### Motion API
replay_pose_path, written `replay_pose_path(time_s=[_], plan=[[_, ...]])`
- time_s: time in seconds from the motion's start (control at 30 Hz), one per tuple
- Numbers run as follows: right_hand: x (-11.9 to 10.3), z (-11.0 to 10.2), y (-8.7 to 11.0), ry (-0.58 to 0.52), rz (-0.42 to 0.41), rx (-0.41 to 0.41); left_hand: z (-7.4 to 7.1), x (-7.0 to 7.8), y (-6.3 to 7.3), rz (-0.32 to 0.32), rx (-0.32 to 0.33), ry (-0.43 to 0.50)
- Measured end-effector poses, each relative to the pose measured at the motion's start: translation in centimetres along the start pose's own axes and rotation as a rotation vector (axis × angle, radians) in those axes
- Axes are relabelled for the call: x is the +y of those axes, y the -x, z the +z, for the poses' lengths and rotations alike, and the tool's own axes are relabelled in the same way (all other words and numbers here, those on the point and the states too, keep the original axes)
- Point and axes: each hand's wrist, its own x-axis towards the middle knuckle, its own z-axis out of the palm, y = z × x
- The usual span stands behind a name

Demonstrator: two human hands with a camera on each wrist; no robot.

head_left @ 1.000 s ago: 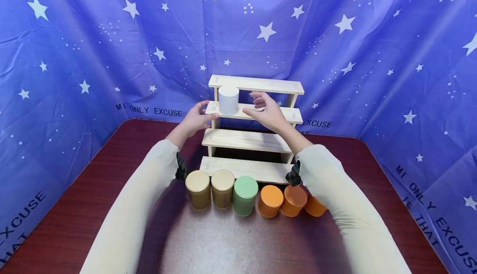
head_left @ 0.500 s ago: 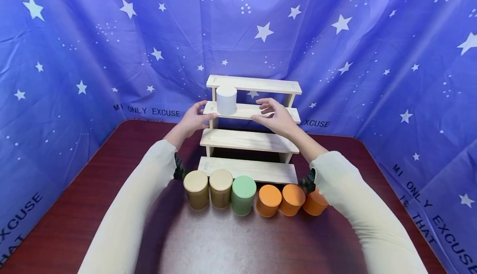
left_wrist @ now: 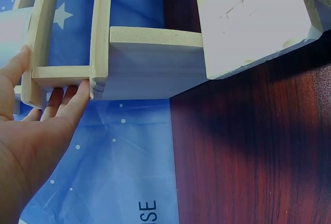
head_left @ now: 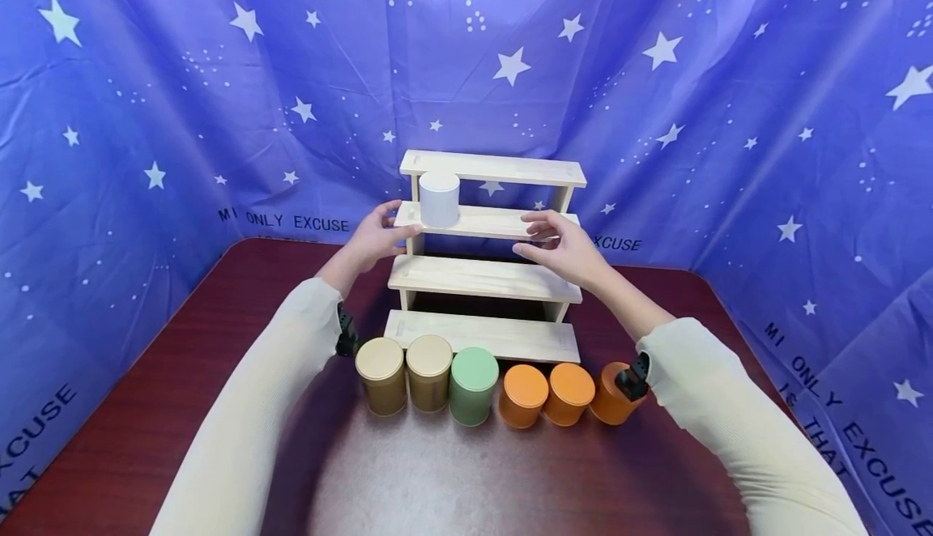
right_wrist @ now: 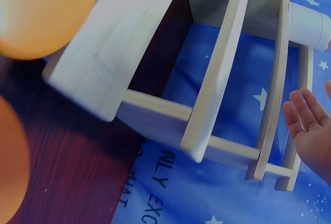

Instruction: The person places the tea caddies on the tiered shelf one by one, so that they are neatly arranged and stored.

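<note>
A white round tin point(head_left: 440, 200) stands upright at the left end of the second-highest board of a wooden stepped shelf point(head_left: 484, 277). My left hand point(head_left: 373, 236) holds the left end of that board, its thumb at the front edge beside the tin; in the left wrist view the fingers point(left_wrist: 75, 102) reach against the side support. My right hand point(head_left: 561, 248) hovers in front of the same board toward its right end, fingers loosely bent and holding nothing. In the right wrist view a gap separates it from the tin point(right_wrist: 309, 26).
In front of the shelf, a row of lidded tins lines the dark red table point(head_left: 437, 479): two gold tins point(head_left: 428, 374), one green tin point(head_left: 474, 386) and three orange tins point(head_left: 523, 397). A blue star-printed curtain point(head_left: 328, 155) surrounds the table at back and sides.
My right hand has drawn away from the white tin, rightward and slightly down along the shelf. The left hand keeps its place at the shelf's left end, and the tin stands still.
</note>
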Motion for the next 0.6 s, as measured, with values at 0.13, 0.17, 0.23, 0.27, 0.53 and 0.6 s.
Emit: replay_pose_path(time_s=[0.13,0.17,0.23,0.27,0.53,0.6], plan=[[0.6,-0.5,0.8,0.020,0.001,0.001,-0.1,0.0,0.0,-0.008,0.006,-0.006],[0.8,-0.7,0.9,0.026,-0.001,-0.001,-0.2,0.0,0.0,-0.009,0.008,-0.006],[1.1,-0.9,1.3,0.043,-0.004,-0.007,-0.2,-0.1,0.0,-0.012,0.011,-0.006],[1.3,-1.0,1.5,0.051,-0.005,-0.011,-0.2,-0.1,0.0,-0.012,0.012,-0.004],[2.3,-1.9,3.7,0.067,0.005,-0.037,0.0,-0.1,-0.1,-0.003,0.003,-0.013],[2.5,-2.2,4.2,0.062,0.004,-0.034,0.0,0.0,-0.2,0.002,0.002,-0.020]])
